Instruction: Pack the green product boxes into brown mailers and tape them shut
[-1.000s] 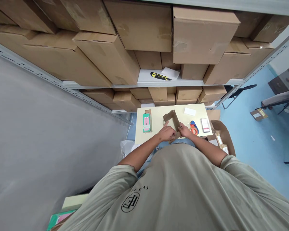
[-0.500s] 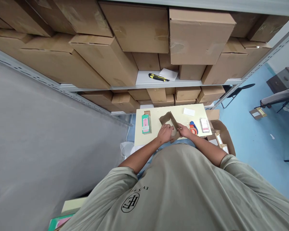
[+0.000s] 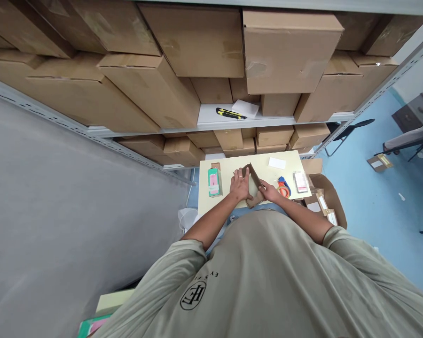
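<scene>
A small brown cardboard box (image 3: 255, 178), folded part way with its walls up, is between my hands at the front of the cream table (image 3: 229, 164). My left hand (image 3: 240, 186) grips its left side, fingers along the wall and thumb toward the near end. The right wall is pinched by my right hand (image 3: 269, 192); some of those fingers are hidden beneath it. Just right of that hand lies a blue tape dispenser (image 3: 281, 180) with orange tape. Farther left sits a green box with a pink panel (image 3: 214, 182).
Behind the table, shelves hold several cartons (image 3: 211, 42); a yellow-black box cutter (image 3: 229, 113) lies on one shelf. A white card (image 3: 277, 163) and a blurred white-pink pack (image 3: 300, 181) are on the table. An open carton (image 3: 329, 197) stands to the right.
My left hand has moved from inside the box to its left wall, its fingers now reaching farther forward. The right hand keeps its hold on the right wall.
</scene>
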`<state>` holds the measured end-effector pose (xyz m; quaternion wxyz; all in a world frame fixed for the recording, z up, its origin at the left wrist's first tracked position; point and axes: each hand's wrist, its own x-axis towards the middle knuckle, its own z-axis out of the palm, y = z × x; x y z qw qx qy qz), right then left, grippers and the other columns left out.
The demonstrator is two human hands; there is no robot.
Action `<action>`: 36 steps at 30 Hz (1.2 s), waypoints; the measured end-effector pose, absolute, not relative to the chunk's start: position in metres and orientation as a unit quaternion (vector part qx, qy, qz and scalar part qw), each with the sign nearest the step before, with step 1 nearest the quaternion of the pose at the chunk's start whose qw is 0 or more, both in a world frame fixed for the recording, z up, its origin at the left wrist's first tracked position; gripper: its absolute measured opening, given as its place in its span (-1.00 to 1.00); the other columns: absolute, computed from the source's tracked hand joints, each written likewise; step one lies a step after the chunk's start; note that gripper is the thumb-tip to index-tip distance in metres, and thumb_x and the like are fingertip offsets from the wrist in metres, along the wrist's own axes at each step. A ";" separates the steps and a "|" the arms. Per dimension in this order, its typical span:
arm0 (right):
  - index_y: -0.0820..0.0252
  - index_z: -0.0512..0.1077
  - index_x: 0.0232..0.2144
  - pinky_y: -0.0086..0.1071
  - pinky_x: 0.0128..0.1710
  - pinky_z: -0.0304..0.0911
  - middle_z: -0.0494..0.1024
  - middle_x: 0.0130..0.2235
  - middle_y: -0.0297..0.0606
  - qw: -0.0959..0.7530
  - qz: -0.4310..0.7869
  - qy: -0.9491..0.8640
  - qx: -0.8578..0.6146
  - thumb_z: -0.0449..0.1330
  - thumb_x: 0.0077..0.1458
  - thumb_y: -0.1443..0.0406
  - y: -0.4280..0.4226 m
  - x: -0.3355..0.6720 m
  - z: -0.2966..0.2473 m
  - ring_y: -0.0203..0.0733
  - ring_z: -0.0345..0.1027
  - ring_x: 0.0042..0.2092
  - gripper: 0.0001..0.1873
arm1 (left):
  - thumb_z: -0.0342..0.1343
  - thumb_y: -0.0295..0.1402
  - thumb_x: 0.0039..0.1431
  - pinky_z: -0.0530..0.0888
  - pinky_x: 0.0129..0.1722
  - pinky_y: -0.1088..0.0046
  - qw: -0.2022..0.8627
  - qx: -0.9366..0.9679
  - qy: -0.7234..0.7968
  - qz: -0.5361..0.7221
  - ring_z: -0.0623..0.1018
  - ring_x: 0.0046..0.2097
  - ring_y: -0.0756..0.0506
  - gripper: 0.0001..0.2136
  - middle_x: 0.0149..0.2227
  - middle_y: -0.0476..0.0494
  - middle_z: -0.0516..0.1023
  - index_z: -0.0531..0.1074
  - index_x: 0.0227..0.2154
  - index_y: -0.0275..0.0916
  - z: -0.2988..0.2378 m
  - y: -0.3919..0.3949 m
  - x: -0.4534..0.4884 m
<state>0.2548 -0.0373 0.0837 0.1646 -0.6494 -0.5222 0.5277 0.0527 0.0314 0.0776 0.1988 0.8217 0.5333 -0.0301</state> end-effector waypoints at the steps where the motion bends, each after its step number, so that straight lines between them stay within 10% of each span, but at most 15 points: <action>1: -0.10 0.14 0.64 -0.10 0.05 0.67 0.63 0.30 -0.19 0.163 0.521 -0.526 -0.653 0.05 0.56 0.00 -0.037 0.255 0.083 -0.06 0.66 -0.04 -0.28 | 0.72 0.03 -0.34 0.18 0.51 -0.17 0.197 0.823 0.531 -0.028 -0.02 0.63 -0.71 0.63 0.66 -0.69 -0.11 -0.25 0.68 -0.22 0.077 0.031 0.052; 7: -0.08 0.11 0.66 0.01 0.33 0.48 0.62 0.34 -0.18 0.158 0.486 -0.561 -0.651 0.08 0.54 -0.04 -0.036 0.255 0.076 0.06 0.57 0.26 -0.22 | 0.70 -0.03 -0.33 0.27 0.42 -0.12 0.203 0.824 0.525 -0.061 0.26 0.47 -0.63 0.38 0.45 -0.65 0.29 0.11 0.55 -0.30 0.079 0.033 0.054; 11: 0.03 -0.03 0.70 0.03 0.50 0.28 0.28 0.61 -0.09 0.156 0.454 -0.623 -0.617 0.15 0.49 -0.04 -0.037 0.258 0.072 0.13 0.28 0.54 -0.08 | 0.67 -0.06 -0.27 0.33 0.39 -0.10 0.215 0.819 0.528 -0.067 0.26 0.47 -0.61 0.25 0.40 -0.59 0.34 0.17 0.49 -0.26 0.075 0.037 0.055; 19: 0.07 -0.19 0.72 0.03 0.33 0.46 -0.28 0.72 0.03 0.076 0.363 -0.717 -0.590 0.16 0.50 -0.04 -0.047 0.259 0.065 0.31 0.49 0.37 0.01 | 0.67 -0.25 -0.27 -0.04 0.60 -0.22 0.218 0.824 0.522 -0.033 -0.13 0.66 -0.72 0.44 0.53 -0.84 0.15 -0.09 0.61 -0.49 0.059 0.036 0.064; 29: 0.00 -0.19 0.72 0.12 0.31 0.51 -0.45 0.73 -0.06 0.071 0.309 -0.773 -0.550 0.27 0.43 -0.12 -0.043 0.260 0.027 0.43 0.10 0.61 0.11 | 0.25 -0.08 0.35 -0.09 0.62 -0.36 0.273 0.844 0.407 0.220 -0.30 0.71 -0.51 0.19 0.70 -0.57 -0.38 -0.57 0.66 -0.25 0.010 0.020 0.053; 36: 0.08 0.02 0.69 0.12 0.44 0.38 -0.37 0.73 -0.01 0.122 0.371 -0.760 -0.519 0.30 0.44 0.00 -0.043 0.270 0.020 0.32 0.06 0.64 -0.02 | -0.10 0.27 0.52 -0.17 0.62 -0.33 0.242 0.867 0.426 0.088 -0.27 0.71 -0.48 0.01 0.71 -0.53 -0.30 -0.28 0.70 -0.35 0.003 0.009 0.037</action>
